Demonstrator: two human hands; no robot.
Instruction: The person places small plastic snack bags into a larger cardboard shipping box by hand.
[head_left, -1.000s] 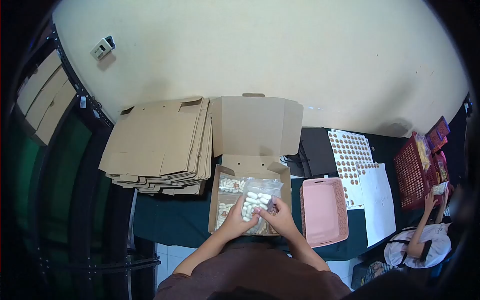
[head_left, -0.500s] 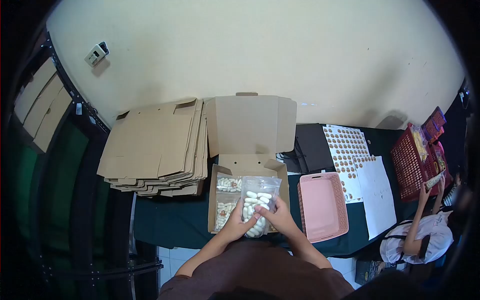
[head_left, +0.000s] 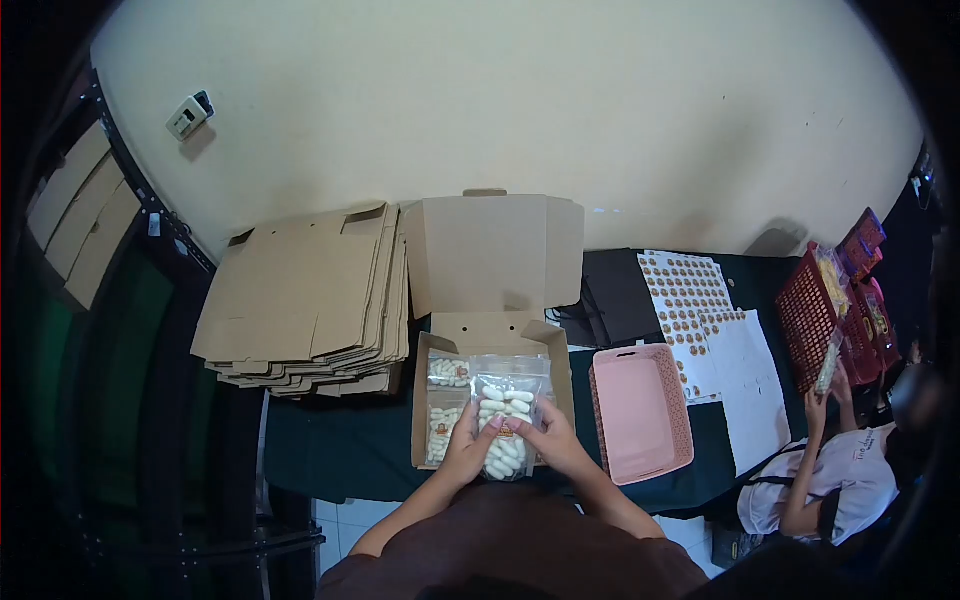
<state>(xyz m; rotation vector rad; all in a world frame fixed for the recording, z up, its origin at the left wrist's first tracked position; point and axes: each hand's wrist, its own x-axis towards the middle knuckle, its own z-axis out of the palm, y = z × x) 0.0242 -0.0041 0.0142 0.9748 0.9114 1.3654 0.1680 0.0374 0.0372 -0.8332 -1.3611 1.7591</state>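
A clear plastic bag (head_left: 508,400) of white, capsule-like pieces is held upright between my two hands, over the right part of an open cardboard box (head_left: 420,400). My left hand (head_left: 468,445) grips its left side and my right hand (head_left: 556,440) its right side, with both thumbs pressed on the front near a small orange-brown sticker. Inside the box, on the left, lie a small bag (head_left: 449,372) of white pieces and, below it, another bag (head_left: 442,430) with a sticker. The held bag hides the right part of the box.
Flattened cardboard boxes (head_left: 290,290) are stacked at the left. Right of the box are a pink basket (head_left: 645,410), a black folder (head_left: 625,295), sticker sheets (head_left: 685,300) and a red basket (head_left: 808,320). At the far right a person (head_left: 835,480) holds a slim packet.
The held bag has turned more upright and its sticker now shows between my thumbs. My hands stay on its sides. The person at the right has moved a little left and lowered the packet.
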